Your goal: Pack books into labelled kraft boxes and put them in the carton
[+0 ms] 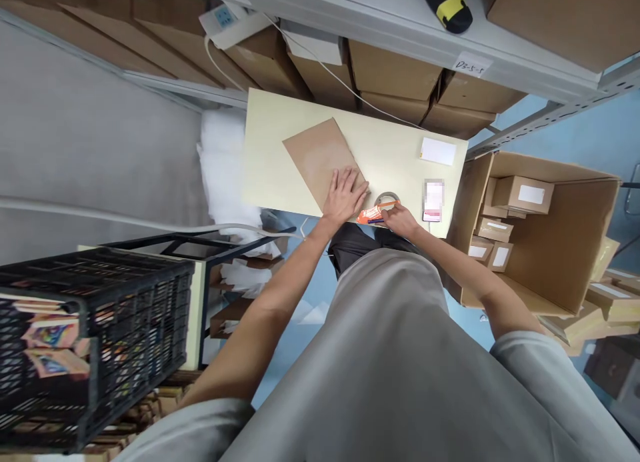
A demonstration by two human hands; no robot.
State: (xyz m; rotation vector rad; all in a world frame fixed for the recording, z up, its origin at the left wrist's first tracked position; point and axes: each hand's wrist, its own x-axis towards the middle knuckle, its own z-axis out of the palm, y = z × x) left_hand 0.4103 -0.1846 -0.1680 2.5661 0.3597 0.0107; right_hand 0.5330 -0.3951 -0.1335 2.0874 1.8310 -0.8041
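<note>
A flat brown cardboard piece [320, 157] lies at an angle on the pale table [270, 149]. My left hand [344, 197] rests on its near right corner with the fingers spread. To the right, at the table's front edge, my right hand [399, 219] has its fingers closed on the orange tape dispenser [371, 214]. A grey tape roll [387, 198] shows just behind the fingers. Part of the dispenser is hidden by the hand.
On the table's right side lie a white label pad [438, 151] and a phone [433, 201]. A large open carton [555, 249] with small boxes stands at the right. A shelf [400, 35] overhangs the back; a black crate [140, 315] is at the left.
</note>
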